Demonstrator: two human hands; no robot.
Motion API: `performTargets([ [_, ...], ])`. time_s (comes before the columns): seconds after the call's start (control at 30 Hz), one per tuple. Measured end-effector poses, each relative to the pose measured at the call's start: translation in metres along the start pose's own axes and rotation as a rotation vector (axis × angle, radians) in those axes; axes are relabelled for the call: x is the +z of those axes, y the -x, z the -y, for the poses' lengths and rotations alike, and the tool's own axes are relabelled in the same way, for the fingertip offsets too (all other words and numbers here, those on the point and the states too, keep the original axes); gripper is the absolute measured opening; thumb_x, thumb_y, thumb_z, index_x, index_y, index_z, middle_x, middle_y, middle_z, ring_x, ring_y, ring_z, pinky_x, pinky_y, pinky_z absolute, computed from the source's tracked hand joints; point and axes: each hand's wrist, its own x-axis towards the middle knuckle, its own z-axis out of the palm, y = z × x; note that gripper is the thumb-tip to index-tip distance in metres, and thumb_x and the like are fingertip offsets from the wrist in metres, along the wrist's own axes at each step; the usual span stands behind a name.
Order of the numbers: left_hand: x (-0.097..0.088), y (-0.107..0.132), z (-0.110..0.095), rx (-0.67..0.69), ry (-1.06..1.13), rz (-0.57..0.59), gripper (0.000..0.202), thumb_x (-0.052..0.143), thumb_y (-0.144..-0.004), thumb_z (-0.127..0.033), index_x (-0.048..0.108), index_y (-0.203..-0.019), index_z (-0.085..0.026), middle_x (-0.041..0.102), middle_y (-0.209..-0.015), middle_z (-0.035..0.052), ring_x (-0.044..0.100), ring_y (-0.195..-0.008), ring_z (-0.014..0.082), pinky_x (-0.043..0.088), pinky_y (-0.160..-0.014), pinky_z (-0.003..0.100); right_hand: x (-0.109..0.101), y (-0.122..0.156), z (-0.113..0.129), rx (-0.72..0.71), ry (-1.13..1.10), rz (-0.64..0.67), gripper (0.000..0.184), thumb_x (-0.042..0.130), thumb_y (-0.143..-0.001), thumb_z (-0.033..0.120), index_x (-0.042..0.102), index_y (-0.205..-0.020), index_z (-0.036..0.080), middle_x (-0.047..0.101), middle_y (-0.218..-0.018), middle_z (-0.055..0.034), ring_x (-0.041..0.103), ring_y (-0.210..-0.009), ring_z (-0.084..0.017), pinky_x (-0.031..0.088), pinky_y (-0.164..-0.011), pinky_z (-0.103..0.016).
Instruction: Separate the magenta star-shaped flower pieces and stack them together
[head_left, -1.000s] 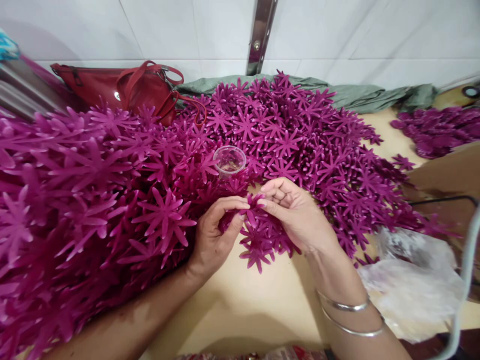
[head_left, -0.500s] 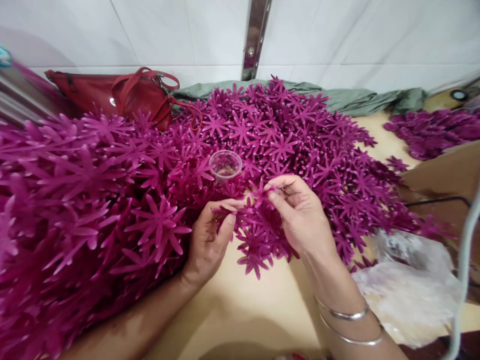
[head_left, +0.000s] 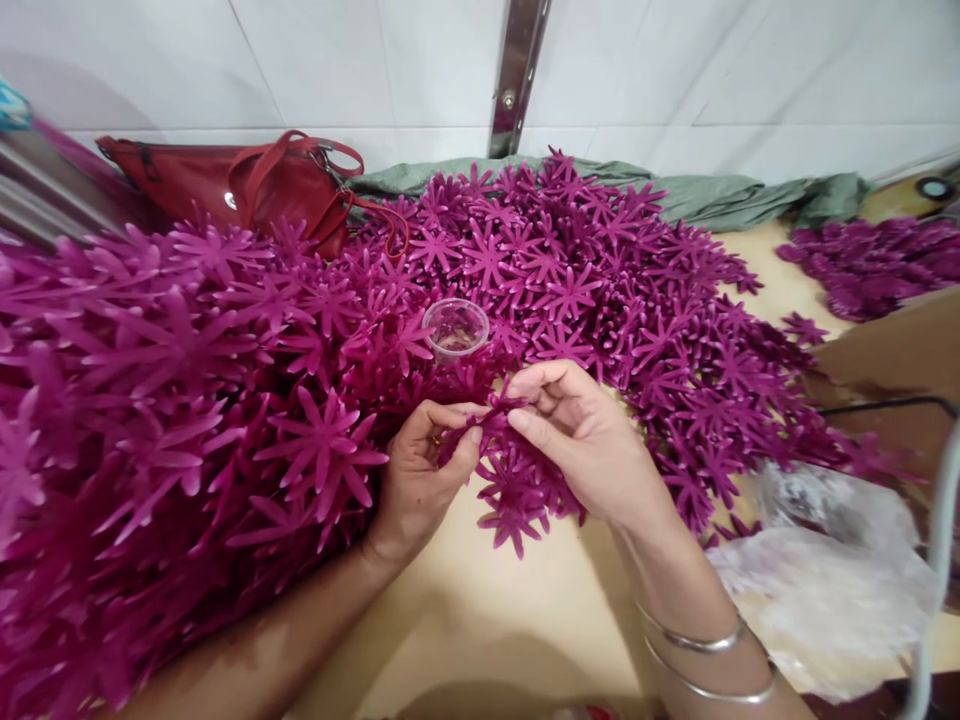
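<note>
Between my hands are magenta, star-shaped artificial flower pieces [head_left: 495, 422] with several narrow petals. My left hand [head_left: 425, 470] pinches one piece between thumb and fingers. From the other side, my right hand [head_left: 581, 435] grips a petal piece with thumb and forefinger, its fingertips close to the left ones. The two pieces overlap, so their joint is hidden. Just below the hands, loose flower pieces [head_left: 514, 510] lie on the pale table [head_left: 480, 610]. A small clear round tub [head_left: 456, 328] with tiny bits inside stands behind them.
Heaps of magenta flower pieces spread left [head_left: 172, 350] and behind [head_left: 570, 260]. A red handbag [head_left: 202, 185] leans at the back left, near green cloth [head_left: 720, 200]. To the right lie a crumpled clear plastic bag [head_left: 832, 580] and a brown cardboard box [head_left: 892, 360].
My right hand has moved left and slightly down, bringing its flower piece against the one in my left hand. The left hand stays nearly in place; the view has shifted slightly.
</note>
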Motion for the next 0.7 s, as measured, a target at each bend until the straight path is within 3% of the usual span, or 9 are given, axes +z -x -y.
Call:
performTargets([
  [0.2, 0.001, 0.000, -0.006, 0.013, 0.032, 0.061, 0.015, 0.072, -0.092, -0.020, 0.057, -0.091, -0.021, 0.081, -0.105, 0.0037, 0.078, -0.099, 0.0153, 0.061, -0.090, 0.027, -0.005, -0.002, -0.008, 0.211, -0.133, -0.008, 0.035, 0.086, -0.079, 0.031, 0.074, -0.111, 0.025, 0.074, -0.099, -0.0020, 0.067, -0.090, -0.016, 0.056, -0.089, -0.033],
  [0.37, -0.002, -0.002, -0.008, 0.050, 0.021, 0.052, 0.010, 0.070, -0.093, -0.016, 0.061, -0.093, -0.020, 0.079, -0.105, 0.0034, 0.076, -0.102, 0.0142, 0.060, -0.094, 0.026, -0.007, -0.003, -0.010, 0.062, 0.047, -0.083, 0.009, 0.080, -0.084, 0.029, 0.075, -0.083, 0.022, 0.073, -0.116, -0.0049, 0.066, -0.109, -0.020, 0.050, -0.101, -0.035],
  [0.53, -0.002, -0.003, -0.005, 0.008, -0.005, -0.029, 0.014, 0.071, -0.091, -0.015, 0.063, -0.100, -0.022, 0.077, -0.100, 0.0002, 0.075, -0.093, 0.0103, 0.059, -0.087, 0.020, -0.009, -0.002, -0.014, 0.093, 0.028, -0.190, 0.010, 0.078, -0.088, 0.033, 0.072, -0.087, 0.024, 0.071, -0.080, 0.0027, 0.061, -0.070, -0.012, 0.050, -0.069, -0.025],
  [0.7, 0.003, -0.003, 0.001, -0.039, 0.019, -0.127, 0.040, 0.071, -0.092, -0.020, 0.048, -0.123, -0.029, 0.075, -0.108, 0.0002, 0.075, -0.099, 0.0126, 0.061, -0.090, 0.026, -0.011, -0.002, -0.018, 0.119, -0.039, -0.216, 0.019, 0.084, -0.083, 0.036, 0.070, -0.083, 0.023, 0.069, -0.075, 0.0035, 0.057, -0.064, -0.011, 0.048, -0.063, -0.024],
])
